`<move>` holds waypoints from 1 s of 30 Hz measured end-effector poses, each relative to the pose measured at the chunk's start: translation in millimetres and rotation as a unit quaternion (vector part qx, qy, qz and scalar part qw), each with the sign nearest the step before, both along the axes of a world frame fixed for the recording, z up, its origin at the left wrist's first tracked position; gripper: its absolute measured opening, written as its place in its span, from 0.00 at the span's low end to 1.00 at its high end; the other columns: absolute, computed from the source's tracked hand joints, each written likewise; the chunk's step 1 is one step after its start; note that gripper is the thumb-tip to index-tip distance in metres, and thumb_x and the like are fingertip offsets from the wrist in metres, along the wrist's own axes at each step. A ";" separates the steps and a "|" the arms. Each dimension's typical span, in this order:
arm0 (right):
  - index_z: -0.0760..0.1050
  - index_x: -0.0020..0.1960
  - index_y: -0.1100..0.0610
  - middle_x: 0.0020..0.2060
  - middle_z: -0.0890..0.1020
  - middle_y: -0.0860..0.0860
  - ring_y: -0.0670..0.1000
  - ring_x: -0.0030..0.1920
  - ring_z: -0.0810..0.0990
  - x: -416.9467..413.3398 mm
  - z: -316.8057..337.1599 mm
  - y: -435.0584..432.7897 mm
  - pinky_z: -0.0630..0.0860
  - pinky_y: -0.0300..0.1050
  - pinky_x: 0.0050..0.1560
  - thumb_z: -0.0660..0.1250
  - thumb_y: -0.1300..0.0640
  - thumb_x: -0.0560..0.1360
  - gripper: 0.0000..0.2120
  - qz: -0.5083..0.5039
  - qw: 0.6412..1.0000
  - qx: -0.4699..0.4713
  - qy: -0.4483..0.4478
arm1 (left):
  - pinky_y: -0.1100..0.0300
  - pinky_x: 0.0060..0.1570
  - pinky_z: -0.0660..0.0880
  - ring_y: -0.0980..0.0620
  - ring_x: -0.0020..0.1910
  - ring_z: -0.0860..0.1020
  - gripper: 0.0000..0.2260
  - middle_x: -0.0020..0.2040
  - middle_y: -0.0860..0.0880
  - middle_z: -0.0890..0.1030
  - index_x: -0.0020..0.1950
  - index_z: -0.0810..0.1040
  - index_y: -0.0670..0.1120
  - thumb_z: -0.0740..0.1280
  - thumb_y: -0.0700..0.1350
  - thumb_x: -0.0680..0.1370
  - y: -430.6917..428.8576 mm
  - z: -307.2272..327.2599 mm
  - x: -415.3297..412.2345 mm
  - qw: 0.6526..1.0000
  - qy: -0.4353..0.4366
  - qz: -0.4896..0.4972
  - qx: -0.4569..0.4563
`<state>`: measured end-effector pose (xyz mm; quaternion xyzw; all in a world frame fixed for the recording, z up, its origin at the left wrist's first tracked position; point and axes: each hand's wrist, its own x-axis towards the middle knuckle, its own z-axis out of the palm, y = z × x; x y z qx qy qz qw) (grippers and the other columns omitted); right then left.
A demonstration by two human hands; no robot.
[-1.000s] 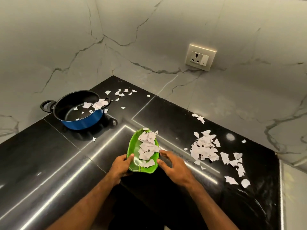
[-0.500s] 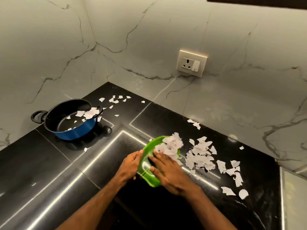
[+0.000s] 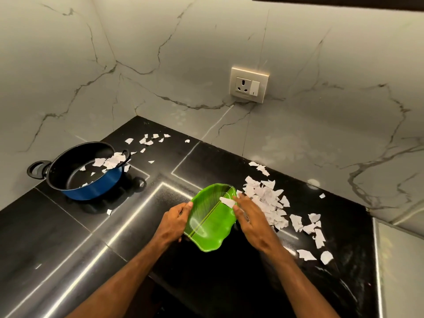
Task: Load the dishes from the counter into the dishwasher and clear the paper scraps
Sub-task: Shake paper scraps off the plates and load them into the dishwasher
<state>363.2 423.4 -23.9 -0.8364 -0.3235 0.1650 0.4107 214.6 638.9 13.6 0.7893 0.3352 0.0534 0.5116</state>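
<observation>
Gripping green plate (image 3: 210, 223) by left rim: left hand (image 3: 173, 222). Right hand (image 3: 251, 222), fingers straight, is touching one paper scrap (image 3: 227, 201) lying on it. Blue pot (image 3: 91, 191) is holding loose scraps (image 3: 110, 161).

The pot (image 3: 91, 191) sits left of the plate (image 3: 206, 226), paper scraps (image 3: 266, 198) heaped just right.

Left hand (image 3: 173, 222): bare, nails short.
Right hand (image 3: 251, 218): bare, nails short.
Forearms (image 3: 128, 271): uncovered down to the lower edge.
</observation>
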 end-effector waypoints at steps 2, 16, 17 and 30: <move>0.61 0.80 0.38 0.80 0.59 0.38 0.38 0.81 0.50 -8.7 -0.2 2.9 0.48 0.49 0.82 0.49 0.31 0.83 0.28 0.085 0.995 -0.050 -0.024 | 0.60 0.19 0.71 0.51 0.23 0.76 0.19 0.27 0.49 0.75 0.39 0.75 0.45 0.60 0.54 0.85 -4.0 1.6 1.7 1.000 -0.005 -0.013 0.001; 0.71 0.74 0.52 0.64 0.82 0.51 0.53 0.57 0.84 -32.5 14.5 -12.5 0.79 0.52 0.62 0.61 0.35 0.81 0.29 -0.165 0.971 -0.012 0.174 | 0.56 0.21 0.75 0.49 0.26 0.76 0.18 0.31 0.47 0.75 0.45 0.79 0.44 0.61 0.56 0.85 1.4 -3.9 -13.8 1.000 -0.020 -0.022 -0.010; 0.75 0.70 0.54 0.56 0.85 0.53 0.55 0.51 0.86 -41.1 19.4 -12.2 0.82 0.51 0.54 0.62 0.38 0.82 0.25 -0.167 0.953 0.024 0.250 | 0.56 0.22 0.75 0.49 0.27 0.77 0.18 0.32 0.46 0.76 0.45 0.79 0.44 0.60 0.56 0.85 -1.4 -4.3 -14.0 0.999 -0.022 -0.025 -0.023; 0.81 0.53 0.61 0.38 0.86 0.58 0.53 0.34 0.82 -154.1 20.8 -93.4 0.78 0.41 0.34 0.67 0.55 0.83 0.09 -0.272 0.913 0.173 0.251 | 0.58 0.25 0.75 0.50 0.27 0.77 0.16 0.31 0.46 0.79 0.47 0.79 0.42 0.62 0.52 0.85 -71.0 -7.0 -33.7 0.972 -0.025 -0.197 -0.123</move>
